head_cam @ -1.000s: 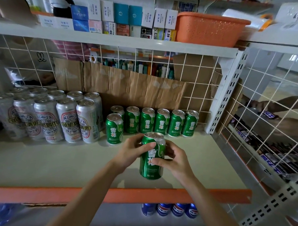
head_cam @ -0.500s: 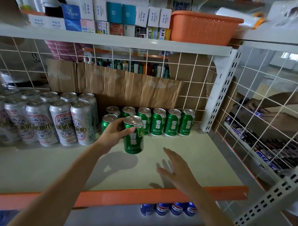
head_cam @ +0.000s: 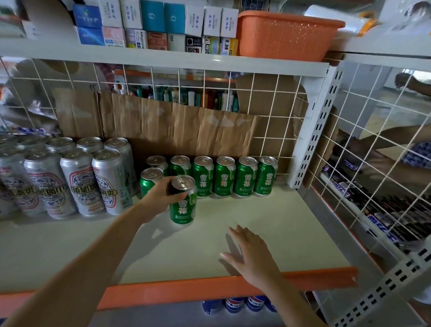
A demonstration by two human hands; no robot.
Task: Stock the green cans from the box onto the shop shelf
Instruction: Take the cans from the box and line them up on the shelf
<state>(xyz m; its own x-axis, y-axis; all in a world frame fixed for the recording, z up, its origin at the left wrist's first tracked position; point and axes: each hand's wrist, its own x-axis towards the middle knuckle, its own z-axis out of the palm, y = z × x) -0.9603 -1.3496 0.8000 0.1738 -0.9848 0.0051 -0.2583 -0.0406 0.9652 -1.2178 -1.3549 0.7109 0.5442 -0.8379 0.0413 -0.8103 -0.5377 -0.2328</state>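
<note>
While the left hand (head_cam: 159,199) curled its fingers (head_cam: 177,197) round the upper half of one green aluminium drinks can (head_cam: 183,209), that can stood upright on the pale shop shelf (head_cam: 280,229), just in front of the back row of matching green cans (head_cam: 224,179); right hand (head_cam: 250,256): fingers spread flat, holding nothing, above the shelf's front edge

Layout of the shelf (head_cam: 273,229): tall cans (head_cam: 83,182) stood at left; to their right, a row of cans (head_cam: 225,180) lined the back, before a cardboard sheet (head_cam: 184,130). The front can (head_cam: 183,206), gripped by the left hand (head_cam: 159,199), was before that row. The right hand (head_cam: 249,255) was over the front edge.
</note>
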